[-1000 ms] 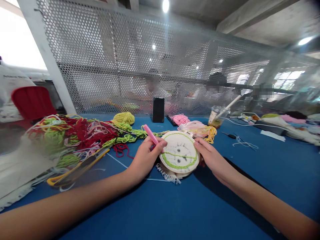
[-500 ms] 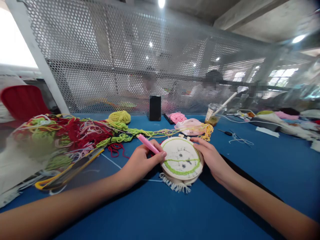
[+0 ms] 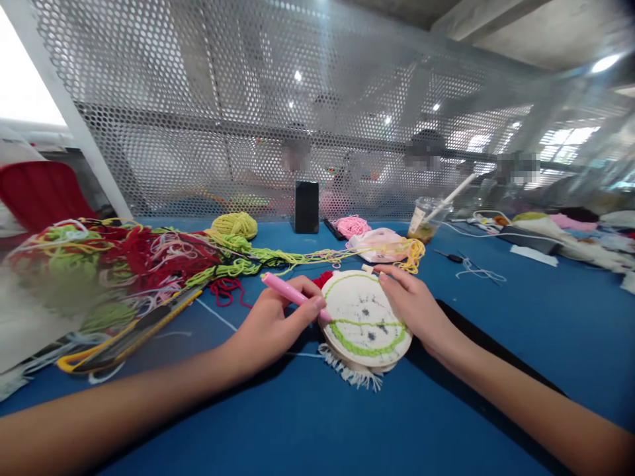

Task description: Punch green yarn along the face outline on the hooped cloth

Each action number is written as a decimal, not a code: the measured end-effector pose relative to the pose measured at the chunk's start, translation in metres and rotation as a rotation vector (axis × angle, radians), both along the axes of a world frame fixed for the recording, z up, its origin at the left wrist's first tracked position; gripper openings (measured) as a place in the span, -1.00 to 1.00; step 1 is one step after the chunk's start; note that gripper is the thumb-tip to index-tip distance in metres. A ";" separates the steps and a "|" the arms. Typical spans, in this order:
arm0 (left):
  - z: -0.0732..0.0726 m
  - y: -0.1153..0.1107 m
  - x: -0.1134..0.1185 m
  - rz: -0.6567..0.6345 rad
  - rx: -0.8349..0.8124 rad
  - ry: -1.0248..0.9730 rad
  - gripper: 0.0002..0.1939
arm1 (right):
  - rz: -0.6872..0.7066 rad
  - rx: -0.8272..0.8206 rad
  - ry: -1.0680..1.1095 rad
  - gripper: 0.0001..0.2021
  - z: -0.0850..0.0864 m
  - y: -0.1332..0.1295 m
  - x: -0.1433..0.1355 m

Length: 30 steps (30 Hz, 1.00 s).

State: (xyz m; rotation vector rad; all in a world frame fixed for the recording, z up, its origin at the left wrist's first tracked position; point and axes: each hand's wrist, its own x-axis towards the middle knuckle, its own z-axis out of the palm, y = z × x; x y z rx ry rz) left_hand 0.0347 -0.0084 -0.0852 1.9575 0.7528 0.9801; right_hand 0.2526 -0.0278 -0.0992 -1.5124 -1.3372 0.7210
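Observation:
My left hand (image 3: 285, 322) is closed round a pink punch needle (image 3: 288, 289), its lower end at the left side of the fabric by the green yarn line. The white fabric is stretched in a round embroidery hoop (image 3: 366, 318), with a green looped band along its lower part, dark drawn marks and a frayed lower edge. My right hand (image 3: 419, 311) grips the hoop's upper right rim, fingers on top near the screw; the thumb's position is partly hidden. Dark red yarn (image 3: 323, 280) shows behind the hoop's upper left.
Tangled yarn (image 3: 163, 254) and a yellow-and-black cutter (image 3: 133, 334) lie left. A phone (image 3: 306, 207) stands upright before the perforated screen (image 3: 198, 79). Pink yarn (image 3: 351, 226), a plastic cup with a straw (image 3: 423, 221) and small scissors-like tools (image 3: 452, 258) lie beyond the hoop.
The punch needle's lower end has shifted down along the fabric's left side. The hoop sits slightly further right and lower in view, with my right hand still on its rim.

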 end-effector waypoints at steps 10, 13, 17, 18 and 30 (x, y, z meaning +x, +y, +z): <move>-0.002 0.000 -0.006 0.048 0.052 -0.057 -0.86 | -0.037 -0.002 -0.077 -0.65 -0.003 0.001 0.004; -0.002 0.001 -0.005 0.041 0.036 -0.074 -0.85 | -0.045 0.003 -0.093 -0.64 -0.003 0.001 0.005; -0.002 0.001 -0.005 0.039 0.022 -0.074 -0.83 | -0.046 0.011 -0.108 -0.65 -0.004 0.001 0.006; -0.002 0.001 -0.005 0.045 0.023 -0.074 -0.83 | -0.043 0.014 -0.111 -0.65 -0.005 0.001 0.006; -0.004 0.000 -0.005 0.107 0.070 -0.071 -0.81 | -0.028 -0.001 -0.117 -0.65 -0.006 0.001 0.007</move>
